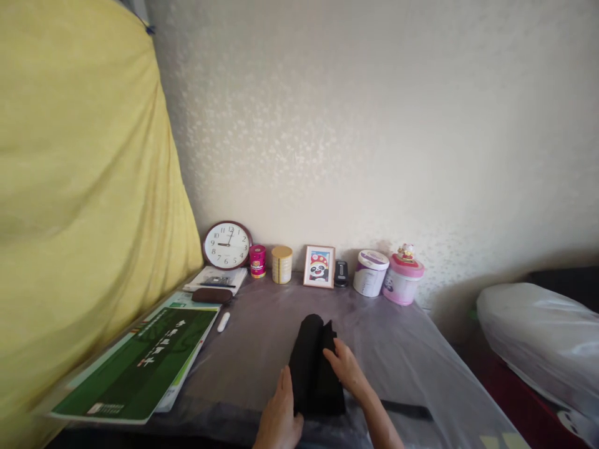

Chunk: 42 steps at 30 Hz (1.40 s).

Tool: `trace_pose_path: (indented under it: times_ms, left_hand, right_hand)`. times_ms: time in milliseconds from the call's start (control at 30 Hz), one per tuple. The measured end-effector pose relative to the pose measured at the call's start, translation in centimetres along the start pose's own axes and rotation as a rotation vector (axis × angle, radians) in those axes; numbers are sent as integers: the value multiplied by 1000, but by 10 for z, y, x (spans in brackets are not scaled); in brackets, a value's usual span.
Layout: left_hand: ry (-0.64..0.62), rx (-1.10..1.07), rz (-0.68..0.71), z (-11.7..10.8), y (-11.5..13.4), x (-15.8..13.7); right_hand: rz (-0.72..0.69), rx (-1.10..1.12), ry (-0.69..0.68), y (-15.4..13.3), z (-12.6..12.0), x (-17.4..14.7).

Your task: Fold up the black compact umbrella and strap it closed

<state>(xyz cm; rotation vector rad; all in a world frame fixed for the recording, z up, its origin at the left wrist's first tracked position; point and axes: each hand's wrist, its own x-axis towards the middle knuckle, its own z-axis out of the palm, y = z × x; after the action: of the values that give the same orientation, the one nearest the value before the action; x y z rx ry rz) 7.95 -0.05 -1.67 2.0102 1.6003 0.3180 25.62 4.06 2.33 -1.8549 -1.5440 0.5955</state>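
A black, soft-looking bundle (306,365), partly rolled up, lies lengthwise on the table in front of me. Its left side is a thick roll, and a loose flap stands up along the right. Against the near left side of the roll rests my left hand (281,411), its fingers stretched out and the thumb near the bundle's close end. My right hand (347,368) is closed on the right edge of the flap, fingertips partly hidden behind the cloth. To the right, a flat black strap (407,410) extends from behind my right forearm; whether it joins the bundle is hidden.
Green booklets (140,368), a brown case (212,295) and a white stick-shaped item (223,322) lie left. Along the wall stand a clock (228,245), a pink tin (257,262), a yellow-lidded can (281,265), a panda picture (319,267) and two tubs (370,274). A yellow curtain (84,187) hangs left.
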Motion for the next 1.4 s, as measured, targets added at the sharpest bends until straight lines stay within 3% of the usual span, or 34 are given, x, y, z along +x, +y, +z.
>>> trace_pose_path:
  times_ms: [200, 400, 600, 800, 1000, 1100, 1200, 1267, 1333, 1400]
  left_hand:
    - [-56, 11, -6, -5, 5, -3]
    - [-98, 31, -32, -7, 8, -5]
    - [-110, 51, -46, -12, 8, -6]
    - [-66, 36, 7, -6, -2, -3]
    - [-17, 31, 78, 3, -21, -6]
    - [98, 63, 121, 0, -26, -12]
    - [387, 138, 235, -9, -19, -16]
    - [516, 164, 332, -16, -10, -17]
    - [539, 142, 391, -21, -2, -16]
    - [483, 130, 374, -22, 2, -16]
  right_hand:
    - [-71, 104, -27, -27, 20, 11]
    - [-76, 8, -34, -33, 40, 17]
    - [-144, 28, -96, -39, 43, 15]
    - [-34, 282, -355, -44, 41, 12]
    - [-72, 270, -396, -39, 43, 13]
    - [-91, 247, -391, -38, 44, 15]
    - [-106, 244, -397, -40, 42, 14]
    - [-122, 242, -420, -41, 41, 13]
    - [-121, 243, -456, -43, 39, 11]
    - [-109, 257, -484, -44, 38, 9]
